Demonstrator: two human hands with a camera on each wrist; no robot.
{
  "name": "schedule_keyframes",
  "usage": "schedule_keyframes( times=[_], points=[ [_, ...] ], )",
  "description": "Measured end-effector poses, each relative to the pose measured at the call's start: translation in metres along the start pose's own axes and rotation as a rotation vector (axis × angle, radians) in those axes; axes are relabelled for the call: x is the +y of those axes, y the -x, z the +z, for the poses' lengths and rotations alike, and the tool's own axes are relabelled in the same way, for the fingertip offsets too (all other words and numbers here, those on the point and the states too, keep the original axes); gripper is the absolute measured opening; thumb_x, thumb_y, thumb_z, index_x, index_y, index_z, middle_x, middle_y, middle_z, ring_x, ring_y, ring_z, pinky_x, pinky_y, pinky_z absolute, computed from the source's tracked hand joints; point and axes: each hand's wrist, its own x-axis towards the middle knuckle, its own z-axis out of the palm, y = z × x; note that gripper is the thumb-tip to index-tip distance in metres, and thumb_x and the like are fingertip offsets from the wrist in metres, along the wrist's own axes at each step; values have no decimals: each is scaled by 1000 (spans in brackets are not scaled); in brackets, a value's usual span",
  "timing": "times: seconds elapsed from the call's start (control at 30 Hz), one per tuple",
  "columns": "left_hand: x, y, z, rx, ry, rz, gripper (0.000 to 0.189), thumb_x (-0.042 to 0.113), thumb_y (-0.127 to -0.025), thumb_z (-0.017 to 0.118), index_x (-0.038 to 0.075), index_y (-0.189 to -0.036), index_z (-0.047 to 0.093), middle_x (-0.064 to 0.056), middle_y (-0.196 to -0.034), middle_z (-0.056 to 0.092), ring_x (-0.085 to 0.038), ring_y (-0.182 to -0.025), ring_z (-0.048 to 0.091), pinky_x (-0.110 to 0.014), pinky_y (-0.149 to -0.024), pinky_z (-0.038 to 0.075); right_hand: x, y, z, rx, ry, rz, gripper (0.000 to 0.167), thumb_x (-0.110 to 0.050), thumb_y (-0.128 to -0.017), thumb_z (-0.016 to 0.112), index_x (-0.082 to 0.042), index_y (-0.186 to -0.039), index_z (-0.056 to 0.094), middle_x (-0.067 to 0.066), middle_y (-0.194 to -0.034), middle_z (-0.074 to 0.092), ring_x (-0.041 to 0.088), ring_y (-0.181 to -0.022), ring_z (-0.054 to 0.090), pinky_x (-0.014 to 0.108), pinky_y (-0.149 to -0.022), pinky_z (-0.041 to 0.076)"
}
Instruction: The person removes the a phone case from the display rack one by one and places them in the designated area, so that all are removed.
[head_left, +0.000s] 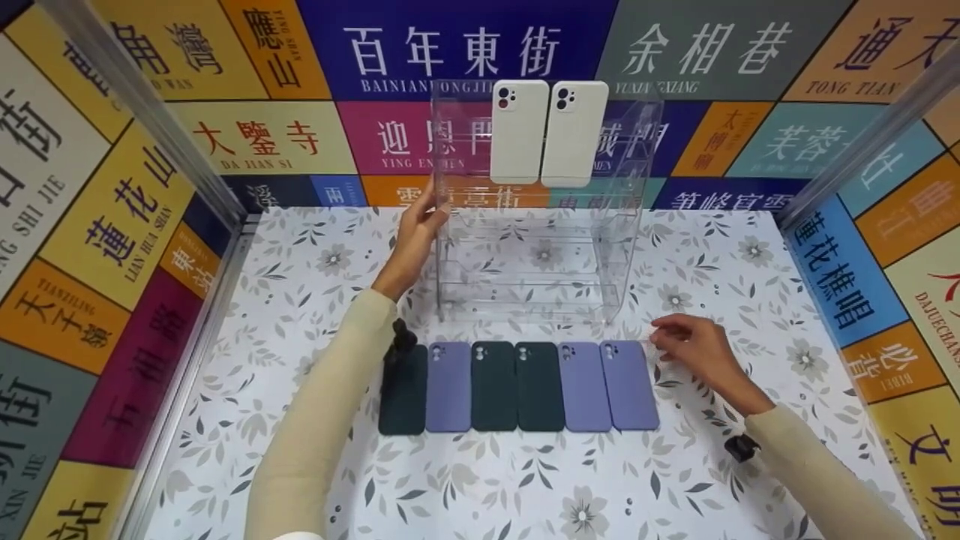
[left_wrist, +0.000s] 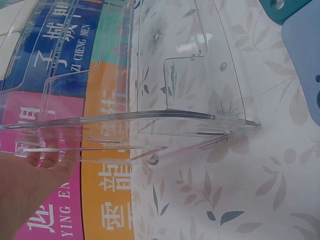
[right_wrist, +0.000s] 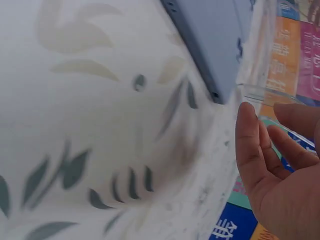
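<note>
A clear acrylic display rack (head_left: pixel 529 291) with stepped tiers stands on the table. My left hand (head_left: pixel 421 232) grips its left side edge; in the left wrist view, fingers show through the transparent side panel (left_wrist: pixel 190 117). Two white phone cases (head_left: pixel 519 135) lean side by side on the top tier. In front of the rack lies a row of phone cases, three dark green (head_left: pixel 493 390) and three purple (head_left: pixel 630 386). My right hand (head_left: pixel 697 349) hovers right of the row, fingers loosely bent and holding nothing. In the right wrist view a purple case (right_wrist: pixel 212 45) lies beyond its fingertips.
White floral-patterned cloth (head_left: pixel 585 480) covers the table. Panels with large Chinese lettering form a back wall (head_left: pixel 465 45) close behind the rack, and side walls (head_left: pixel 112 300) on both sides. Metal frame posts (head_left: pixel 150 105) stand at the corners.
</note>
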Motion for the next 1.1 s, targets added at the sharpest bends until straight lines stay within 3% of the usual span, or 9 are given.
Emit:
schedule_keyframes(
  times=[0.23, 0.43, 0.7, 0.83, 1.1],
  points=[
    [0, -2, -1, 1, 7, 9, 66, 21, -114, 55, 24, -175, 30, -16, -171, 45, -35, -152, 48, -54, -126, 39, -24, -16, -15, 97, 4, -114, 25, -2, -103, 76, 9, -125, 76, 28, -108, 78, 6, -84, 75, 25, -70, 64],
    [1, -3, -1, 3, -9, 16, 67, 23, -114, 55, 24, -176, 28, -11, -170, 46, -33, -153, 47, -55, -127, 39, -46, -27, -28, 164, 19, -199, 23, -7, -103, 78, 4, -123, 79, 26, -110, 78, 8, -86, 76, 22, -73, 63],
    [0, -1, 1, 8, 1, 10, 68, 19, -114, 55, 21, -176, 27, -17, -168, 47, -37, -152, 48, -57, -126, 40, -78, -47, -38, 233, -24, -210, 27, -9, -105, 76, 5, -128, 77, 18, -110, 78, 8, -90, 74, 18, -77, 62],
    [-1, -1, 2, 11, -9, 11, 69, 22, -114, 56, 21, -176, 28, -16, -170, 46, -31, -152, 48, -54, -126, 40, -98, -57, -40, 267, -26, -224, 27, -6, -105, 74, 7, -129, 76, 16, -112, 78, 9, -91, 74, 18, -80, 62],
    [1, 1, 2, 15, -14, 1, 68, 24, -114, 57, 22, -176, 28, -20, -166, 48, -33, -152, 49, -63, -126, 36, -129, -75, -40, 301, -61, -259, 28, -17, -104, 80, -3, -128, 79, 7, -111, 80, 13, -94, 76, 17, -82, 60]
  ],
)
